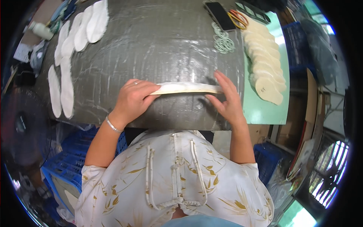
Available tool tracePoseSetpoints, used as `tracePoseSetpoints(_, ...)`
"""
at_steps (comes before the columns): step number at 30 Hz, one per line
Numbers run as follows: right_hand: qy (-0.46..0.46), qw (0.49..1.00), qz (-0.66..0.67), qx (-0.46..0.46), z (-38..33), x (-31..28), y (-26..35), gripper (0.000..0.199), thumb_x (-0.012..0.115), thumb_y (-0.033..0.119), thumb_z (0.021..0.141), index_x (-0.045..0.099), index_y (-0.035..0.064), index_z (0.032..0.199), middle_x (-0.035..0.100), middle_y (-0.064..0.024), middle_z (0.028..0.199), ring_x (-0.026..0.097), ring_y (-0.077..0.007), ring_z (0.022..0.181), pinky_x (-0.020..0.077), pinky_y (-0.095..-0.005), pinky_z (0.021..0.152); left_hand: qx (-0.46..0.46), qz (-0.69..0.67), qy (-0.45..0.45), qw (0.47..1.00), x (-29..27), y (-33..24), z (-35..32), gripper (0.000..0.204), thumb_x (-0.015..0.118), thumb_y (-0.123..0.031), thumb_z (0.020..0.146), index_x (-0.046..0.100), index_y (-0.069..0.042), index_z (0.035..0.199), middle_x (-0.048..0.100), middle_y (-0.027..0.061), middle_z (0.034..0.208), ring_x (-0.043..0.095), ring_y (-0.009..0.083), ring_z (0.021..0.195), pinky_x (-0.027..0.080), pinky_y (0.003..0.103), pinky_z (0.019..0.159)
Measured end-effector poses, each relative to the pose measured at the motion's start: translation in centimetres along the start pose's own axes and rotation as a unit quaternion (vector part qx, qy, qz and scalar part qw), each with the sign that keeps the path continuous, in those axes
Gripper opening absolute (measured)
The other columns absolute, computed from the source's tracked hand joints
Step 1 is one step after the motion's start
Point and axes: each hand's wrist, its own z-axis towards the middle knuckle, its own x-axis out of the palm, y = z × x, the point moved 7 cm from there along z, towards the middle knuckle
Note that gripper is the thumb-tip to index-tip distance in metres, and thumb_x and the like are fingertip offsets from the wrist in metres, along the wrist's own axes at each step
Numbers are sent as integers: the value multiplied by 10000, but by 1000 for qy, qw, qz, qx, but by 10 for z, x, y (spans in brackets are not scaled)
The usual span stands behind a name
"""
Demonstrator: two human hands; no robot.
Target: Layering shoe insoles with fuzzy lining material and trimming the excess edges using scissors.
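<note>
A white fluffy insole with a cream lower edge is held edge-on above the grey work table. Its left end is gripped by my left hand, thumb in front and fingers curled over the top. Around the right end is my right hand, fingers stretched out and thumb apart below, seeming to touch that end without closing on it. Whether the insole is one layer or several pressed together, I cannot tell.
Several white insoles lie along the table's left side. Overlapping cream insoles form a row on a green board at right. A phone, pale elastic bands and orange-handled scissors lie far right. Blue crates stand below left.
</note>
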Motion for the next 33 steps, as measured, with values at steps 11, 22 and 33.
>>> tracePoseSetpoints(11, 37, 984, 9, -176, 2, 72, 66, 433, 554, 74, 849, 560, 15, 1278, 624, -149, 1235, 614, -282, 1131, 471, -432, 995, 9, 13, 42, 999, 8, -13, 3, 184, 723, -69, 800, 675, -34, 975, 699, 87, 993, 657, 276, 934, 459, 384, 857)
tracePoseSetpoints(22, 98, 994, 40, -24, -15, 16, -21, 279, 682, 102, 867, 677, 29, 1136, 698, -153, 1103, 675, -335, 972, 539, -390, 851, -39, 4, 43, 998, 8, -8, 5, 187, 716, -58, 810, 688, -18, 991, 710, 109, 972, 662, 279, 876, 470, 366, 826)
tracePoseSetpoints(33, 80, 993, 86, 3, -21, 11, -46, 265, 685, 119, 873, 703, 58, 1130, 720, -131, 1038, 681, -320, 915, 522, -386, 823, -27, 234, 4, 972, 8, -35, 18, 551, 746, -122, 792, 551, -48, 1302, 554, 137, 1366, 490, 317, 1302, 347, 489, 1080)
